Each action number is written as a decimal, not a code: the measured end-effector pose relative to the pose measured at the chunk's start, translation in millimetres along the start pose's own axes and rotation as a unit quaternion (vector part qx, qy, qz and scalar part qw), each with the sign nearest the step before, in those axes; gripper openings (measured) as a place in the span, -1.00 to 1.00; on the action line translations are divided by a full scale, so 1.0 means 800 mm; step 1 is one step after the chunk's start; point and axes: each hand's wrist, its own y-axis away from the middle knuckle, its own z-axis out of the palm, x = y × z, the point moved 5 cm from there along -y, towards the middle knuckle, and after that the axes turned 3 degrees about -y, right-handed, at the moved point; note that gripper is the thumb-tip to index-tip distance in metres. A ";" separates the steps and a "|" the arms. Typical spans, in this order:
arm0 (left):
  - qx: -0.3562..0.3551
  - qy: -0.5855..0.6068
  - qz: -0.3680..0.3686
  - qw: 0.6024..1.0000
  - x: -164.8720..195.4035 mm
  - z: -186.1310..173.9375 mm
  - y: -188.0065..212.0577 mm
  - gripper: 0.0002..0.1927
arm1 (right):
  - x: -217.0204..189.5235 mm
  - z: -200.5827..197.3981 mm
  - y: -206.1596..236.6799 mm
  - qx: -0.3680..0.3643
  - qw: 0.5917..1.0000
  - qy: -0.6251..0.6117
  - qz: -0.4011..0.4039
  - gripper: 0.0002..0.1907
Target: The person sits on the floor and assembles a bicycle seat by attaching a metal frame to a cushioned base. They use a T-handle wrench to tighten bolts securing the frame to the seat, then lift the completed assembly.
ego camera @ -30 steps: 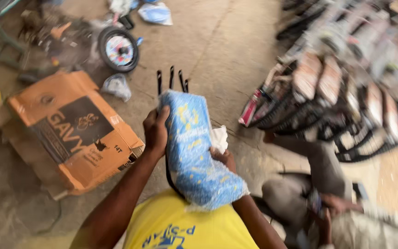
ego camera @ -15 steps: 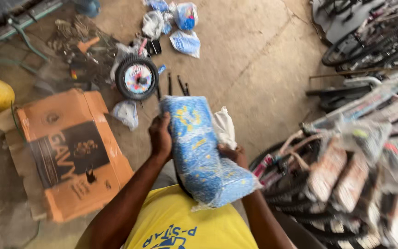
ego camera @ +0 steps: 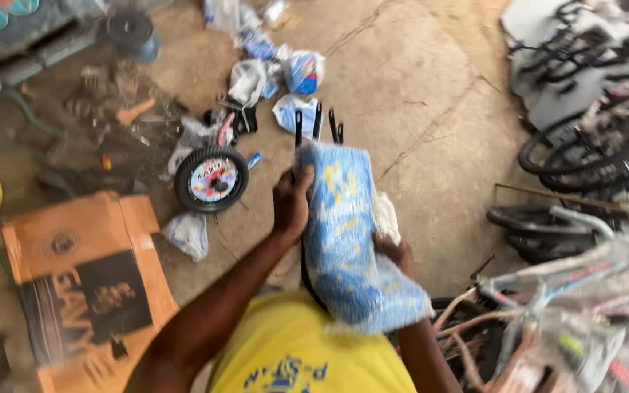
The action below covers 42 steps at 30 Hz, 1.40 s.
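Head view: both hands on a blue plastic-wrapped part [ego camera: 347, 233], held above the concrete floor [ego camera: 431, 94].
Left hand [ego camera: 290, 206] grips its left edge, right hand [ego camera: 393, 249] cups behind; slick wrap could slip, dropping it toward the small wheel [ego camera: 211, 179].

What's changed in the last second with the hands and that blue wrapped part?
No real change in the grip: left hand and right hand still hold the blue wrapped part upright. Only the view swung left, showing the small wheel; the orange cardboard box stays put.
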 end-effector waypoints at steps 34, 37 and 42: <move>0.000 -0.001 -0.091 0.996 0.007 0.090 -0.566 -0.47 | -0.296 0.282 -0.543 -0.030 0.995 0.099 -0.009 -0.71; 0.015 -0.002 -0.124 0.992 0.008 0.088 -0.614 -0.45 | -0.311 0.311 -0.583 -0.029 0.993 0.109 0.027 -0.69; 0.024 -0.071 -0.141 0.987 0.018 0.088 -0.724 -0.46 | -0.325 0.371 -0.667 -0.037 0.995 0.088 0.041 -0.62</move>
